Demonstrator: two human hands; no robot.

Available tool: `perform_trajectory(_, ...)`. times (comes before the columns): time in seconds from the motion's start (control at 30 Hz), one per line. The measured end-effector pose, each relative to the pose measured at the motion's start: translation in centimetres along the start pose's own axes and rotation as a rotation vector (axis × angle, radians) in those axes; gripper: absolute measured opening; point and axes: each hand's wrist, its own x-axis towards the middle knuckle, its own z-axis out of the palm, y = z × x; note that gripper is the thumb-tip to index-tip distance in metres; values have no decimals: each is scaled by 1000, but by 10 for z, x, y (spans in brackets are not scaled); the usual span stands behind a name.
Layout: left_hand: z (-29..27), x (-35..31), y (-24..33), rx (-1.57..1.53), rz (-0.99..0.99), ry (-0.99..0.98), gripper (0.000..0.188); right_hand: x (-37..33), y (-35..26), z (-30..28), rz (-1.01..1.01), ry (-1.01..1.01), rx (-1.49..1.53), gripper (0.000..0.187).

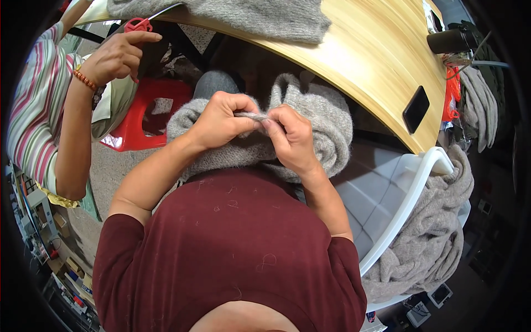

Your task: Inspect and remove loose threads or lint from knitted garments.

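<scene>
Left hand (pixel 221 119) curled shut, thumb and fingers pinched on a fold of the grey knitted garment (pixel 326 119). Right hand (pixel 290 138) likewise closed, fingertips nipping the same fold just beside the left, knuckles of both nearly touching. Garment bunched in the lap, against the dark red shirt (pixel 232 243), below the curved edge of the wooden table (pixel 381 61). Rolled thick at the right side, draped down toward the knees.

On the table: another grey knit (pixel 265 16) at the far edge, a dark phone (pixel 416 109) near the right rim. To the right, a white plastic chair (pixel 412 193) with more grey knitwear (pixel 426 243) heaped over its back. At the left, a co-worker's hand (pixel 113 55) in a striped sleeve, gripped on red-handled scissors (pixel 137 25), with a beaded bracelet (pixel 84 80) at the wrist. Red stool (pixel 146 113) on the floor below.
</scene>
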Motion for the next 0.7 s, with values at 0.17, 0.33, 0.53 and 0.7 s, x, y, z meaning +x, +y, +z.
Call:
perform_trajectory(0.17, -2, 2, -14, 80, -12, -248, 2, -5, 5, 7, 75, 68, 98, 4)
perform_trajectory(0.33, -7, 6, -7, -221, -40, -122, 4, -3, 7, 0, 325, 0, 308, 6)
perform_trajectory(0.53, -3, 3, -8, -160, -90, -111, 5, -1, 3, 3, 153, -82, 202, 5)
perform_trajectory(0.7, 3, 1, -9, -199, -186, -182, 5, -3, 1, 7, 254, 26, 265, 6)
